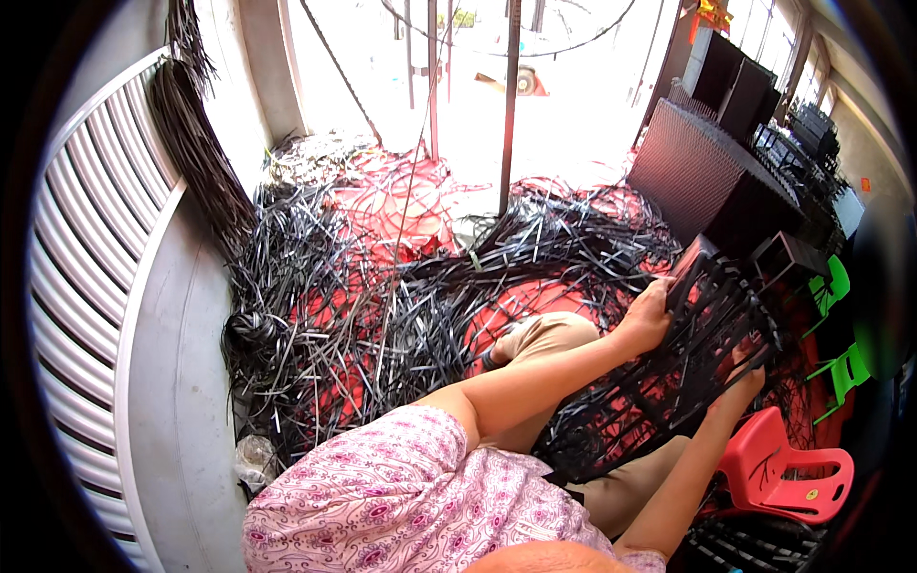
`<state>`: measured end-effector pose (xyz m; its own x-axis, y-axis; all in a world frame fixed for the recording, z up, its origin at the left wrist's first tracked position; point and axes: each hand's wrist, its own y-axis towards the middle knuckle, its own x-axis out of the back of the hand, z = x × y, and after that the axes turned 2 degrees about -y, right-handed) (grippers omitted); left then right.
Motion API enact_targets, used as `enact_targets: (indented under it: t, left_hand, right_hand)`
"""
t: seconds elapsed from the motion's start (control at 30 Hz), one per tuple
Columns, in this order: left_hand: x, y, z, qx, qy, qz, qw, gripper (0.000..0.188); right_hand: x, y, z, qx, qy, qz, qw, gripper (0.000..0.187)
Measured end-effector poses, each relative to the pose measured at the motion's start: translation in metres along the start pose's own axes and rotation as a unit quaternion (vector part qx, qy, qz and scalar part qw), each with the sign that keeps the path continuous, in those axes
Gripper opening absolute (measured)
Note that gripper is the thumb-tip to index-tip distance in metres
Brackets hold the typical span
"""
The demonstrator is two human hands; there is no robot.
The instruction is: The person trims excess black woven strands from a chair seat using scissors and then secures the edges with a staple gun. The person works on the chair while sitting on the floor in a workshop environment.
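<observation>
Across my lap leans a black openwork piece (659, 382) of crossing flat strips, like a partly woven basket or panel. Its gaps let the red floor show through. My left hand (651, 315) is closed on its upper left edge, beside a solid dark, reddish-topped end. On the lower right side, my right hand (745, 371) has its fingers bent around the black strips. Some of its fingertips are hidden. Loose black strips (554, 239) lie in a heap ahead of my knees.
Silver bars (95, 220) and a bundle of dark strips (196, 143) stand left. A thin post (511, 115) rises ahead. Tall woven black containers (707, 158) stand at the far right. A red plastic chair (778, 468) and green chairs (842, 372) are on my right, over a red floor (392, 215).
</observation>
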<state>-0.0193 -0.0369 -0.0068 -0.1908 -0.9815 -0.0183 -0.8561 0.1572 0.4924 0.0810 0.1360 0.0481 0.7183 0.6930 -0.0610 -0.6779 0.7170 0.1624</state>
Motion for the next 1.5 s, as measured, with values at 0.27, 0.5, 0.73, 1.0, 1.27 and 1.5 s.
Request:
enact_targets:
  t: [0.27,0.5,0.73,1.0,1.27,1.5]
  left_hand:
    - [-0.006,-0.012,-0.021,0.040,0.009,-0.008,0.999,0.063]
    - [0.000,-0.042,-0.017,0.024,0.052,0.019,0.998,0.061]
    - [0.011,-0.062,-0.009,0.017,0.019,-0.001,1.000,0.073]
    - [0.019,-0.072,-0.012,0.002,0.032,0.032,0.999,0.062]
    - [0.018,-0.074,-0.016,0.010,0.027,0.032,0.999,0.061]
    - [0.030,-0.070,-0.037,-0.005,-0.046,0.089,0.995,0.057]
  right_hand:
    - [0.028,0.004,-0.011,0.014,0.039,0.047,0.998,0.031]
    - [0.059,0.011,-0.062,0.036,0.048,0.034,0.998,0.035]
    - [0.055,-0.011,-0.064,0.020,0.071,0.020,0.997,0.038]
    - [0.047,-0.043,-0.049,0.029,0.077,0.005,0.997,0.036]
    - [0.049,-0.054,-0.034,-0.001,0.020,0.032,0.999,0.043]
    - [0.055,-0.055,-0.053,-0.029,0.084,0.078,0.993,0.057]
